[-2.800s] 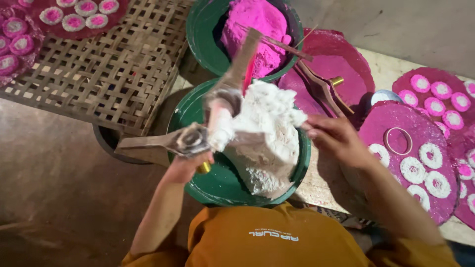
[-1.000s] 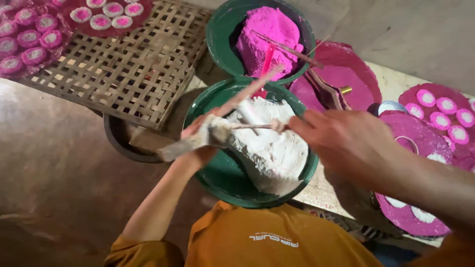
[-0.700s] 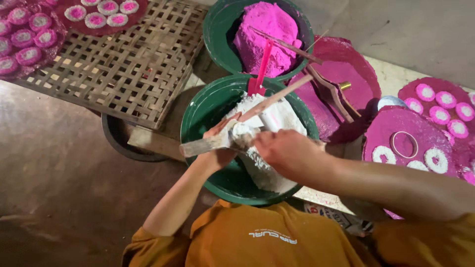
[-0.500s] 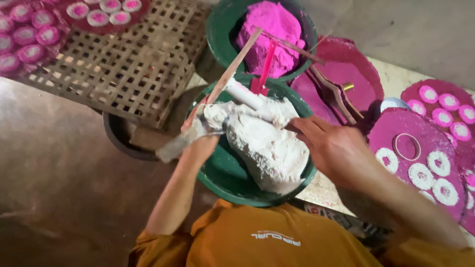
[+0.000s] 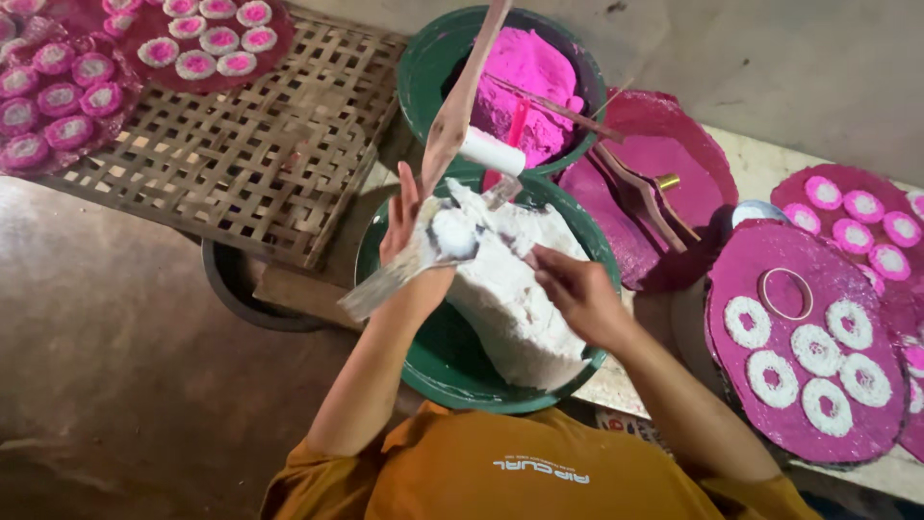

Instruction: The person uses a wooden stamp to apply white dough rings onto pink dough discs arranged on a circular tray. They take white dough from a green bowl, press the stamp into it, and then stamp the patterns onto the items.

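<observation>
Over the green basin [image 5: 433,361] of white powder [image 5: 515,299], the left hand [image 5: 409,236] grips a long powder-caked mould [image 5: 452,144] tilted upward, while the right hand [image 5: 577,294] pinches at the heap just beside it. Several white rings [image 5: 818,351] already lie on the pink board [image 5: 760,404] to the right, with bare patches left. Far left, the lattice tray [image 5: 241,164] offers open room; the pink-powder basin [image 5: 428,58] crowds the far edge.

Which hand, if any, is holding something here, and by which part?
The left hand holds a long flat wooden mould near its dough-coated middle. The right hand pinches white dough; no tool.
</observation>
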